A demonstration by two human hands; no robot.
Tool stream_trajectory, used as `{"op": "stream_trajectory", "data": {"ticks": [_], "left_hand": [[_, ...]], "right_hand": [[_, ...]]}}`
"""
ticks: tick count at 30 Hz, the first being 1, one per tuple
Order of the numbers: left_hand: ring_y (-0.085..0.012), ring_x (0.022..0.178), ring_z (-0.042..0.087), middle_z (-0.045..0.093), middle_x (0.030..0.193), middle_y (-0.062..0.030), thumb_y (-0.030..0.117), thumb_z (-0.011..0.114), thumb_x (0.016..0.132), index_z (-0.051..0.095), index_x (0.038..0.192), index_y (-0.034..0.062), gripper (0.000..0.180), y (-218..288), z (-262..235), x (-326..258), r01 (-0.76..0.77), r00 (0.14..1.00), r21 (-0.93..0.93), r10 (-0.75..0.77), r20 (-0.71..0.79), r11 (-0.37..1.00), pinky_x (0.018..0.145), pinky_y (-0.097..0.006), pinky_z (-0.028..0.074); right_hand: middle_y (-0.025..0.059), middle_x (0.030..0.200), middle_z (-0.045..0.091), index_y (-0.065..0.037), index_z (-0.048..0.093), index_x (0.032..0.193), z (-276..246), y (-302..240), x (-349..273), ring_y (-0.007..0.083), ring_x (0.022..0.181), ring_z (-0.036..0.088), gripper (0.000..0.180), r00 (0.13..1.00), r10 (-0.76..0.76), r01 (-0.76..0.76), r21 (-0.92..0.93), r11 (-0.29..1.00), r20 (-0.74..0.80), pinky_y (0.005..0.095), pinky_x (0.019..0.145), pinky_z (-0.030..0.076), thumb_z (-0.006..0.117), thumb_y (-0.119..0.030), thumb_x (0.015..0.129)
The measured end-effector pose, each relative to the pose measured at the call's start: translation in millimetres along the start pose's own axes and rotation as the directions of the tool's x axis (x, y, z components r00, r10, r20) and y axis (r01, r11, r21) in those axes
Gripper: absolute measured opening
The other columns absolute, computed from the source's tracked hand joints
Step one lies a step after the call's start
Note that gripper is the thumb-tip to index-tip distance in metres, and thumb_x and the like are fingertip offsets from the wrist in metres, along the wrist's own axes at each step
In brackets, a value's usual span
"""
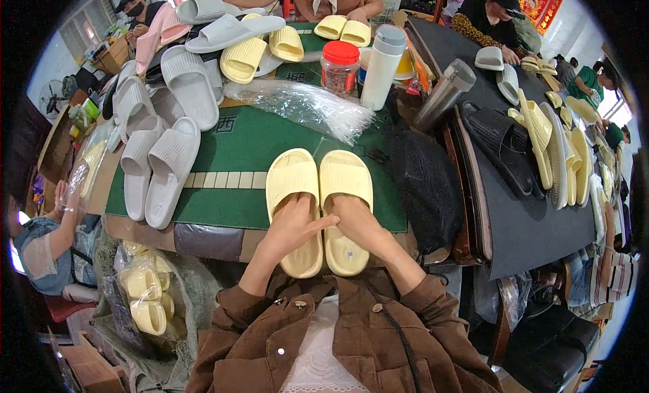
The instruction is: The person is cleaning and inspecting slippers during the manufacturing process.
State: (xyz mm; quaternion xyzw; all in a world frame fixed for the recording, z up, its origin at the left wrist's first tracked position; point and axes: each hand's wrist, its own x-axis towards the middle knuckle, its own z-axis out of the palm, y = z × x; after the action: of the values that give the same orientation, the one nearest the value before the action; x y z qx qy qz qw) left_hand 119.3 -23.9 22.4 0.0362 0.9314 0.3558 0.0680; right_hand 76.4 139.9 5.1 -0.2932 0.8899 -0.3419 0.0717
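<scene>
A pair of pale yellow slide slippers lies side by side before me, toes pointing away, at the near edge of the green mat. My left hand (292, 224) reaches under the strap of the left yellow slipper (291, 175), its thumb stretched out to the right. Into the right yellow slipper (346, 174) goes my right hand (355, 220) in the same way. The straps hide most fingers of both hands. Beyond the toes, a bundle of clear plastic bags (304, 104) lies across the mat.
Grey slippers (172, 166) pile up on the left, with yellow ones (243, 58) behind. A red-lidded jar (340, 67), white bottle (384, 68) and steel flask (445, 92) stand beyond. Bagged slippers (145, 291) fill a sack at lower left. Several people work around the tables.
</scene>
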Motion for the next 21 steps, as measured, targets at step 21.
{"op": "stream_trajectory", "data": {"ticks": [21], "left_hand": [[-0.0422, 0.083, 0.060, 0.059, 0.089, -0.0309, 0.043, 0.058, 0.081, 0.054, 0.097, -0.0124, 0.058, -8, 11, 14, -0.096, 0.992, 0.138, 0.107, -0.074, 0.986, 0.074, -0.047, 0.048]], "right_hand": [[0.0250, 0.088, 0.056, 0.004, 0.052, 0.095, -3, -1, -8, 0.0412, 0.083, 0.058, 0.023, 0.988, -0.140, 0.134, -0.093, 0.987, -0.061, 0.0457, 0.072, 0.048, 0.061, -0.008, 0.078]]}}
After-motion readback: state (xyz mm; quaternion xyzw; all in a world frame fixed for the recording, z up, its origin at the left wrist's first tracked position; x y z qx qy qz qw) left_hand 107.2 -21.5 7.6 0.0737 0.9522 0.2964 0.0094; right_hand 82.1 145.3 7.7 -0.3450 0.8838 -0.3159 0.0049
